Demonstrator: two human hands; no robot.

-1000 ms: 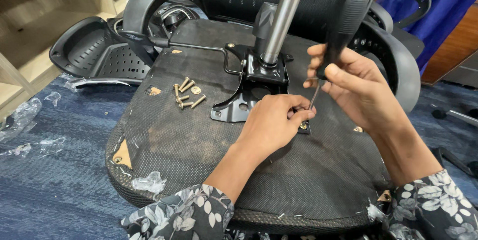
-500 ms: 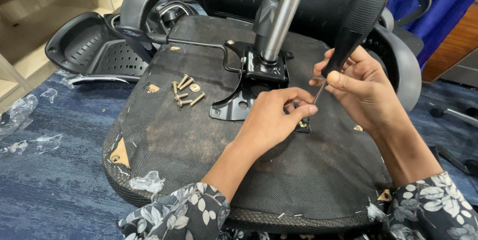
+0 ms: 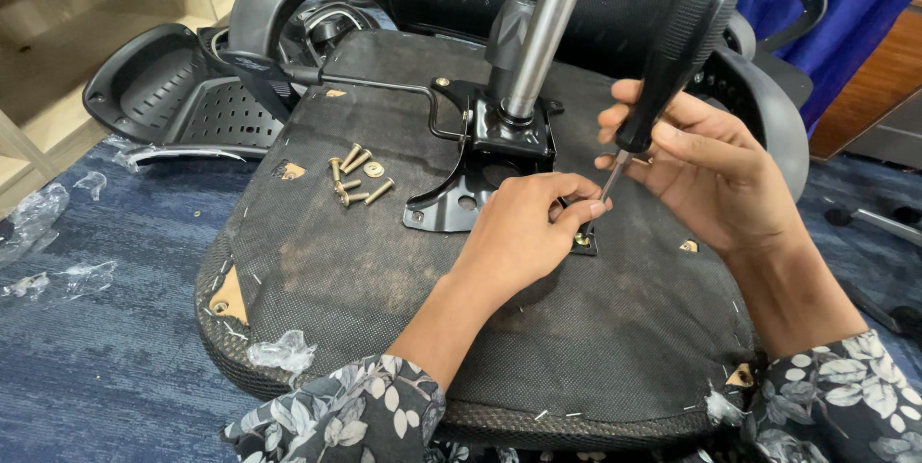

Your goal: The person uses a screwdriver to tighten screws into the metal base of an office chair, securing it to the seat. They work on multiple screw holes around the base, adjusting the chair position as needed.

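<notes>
Two bare hands work at the middle of the frame on the underside of an overturned chair seat [image 3: 365, 290], covered in black fabric. The right hand [image 3: 715, 180], at centre right, has its fingers closed around a screwdriver [image 3: 672, 50] with a thick black ribbed handle; the handle leans toward the upper right, and the thin metal shaft runs down and left to a small black bracket corner [image 3: 583, 242] on the seat. The left hand [image 3: 519, 232] lies on the fabric just left of that spot, fingers curled narrowly with the tips pinched at the screwdriver's tip; whether a screw sits between them cannot be told. Just above the left hand, a black metal mounting plate [image 3: 480, 160] carries a silver gas-lift column [image 3: 543, 31] rising toward the top edge. Several loose brass-coloured screws [image 3: 355, 180] lie in a small cluster left of the plate. Scraps of clear plastic [image 3: 38, 223] lie on the blue carpet at far left.
</notes>
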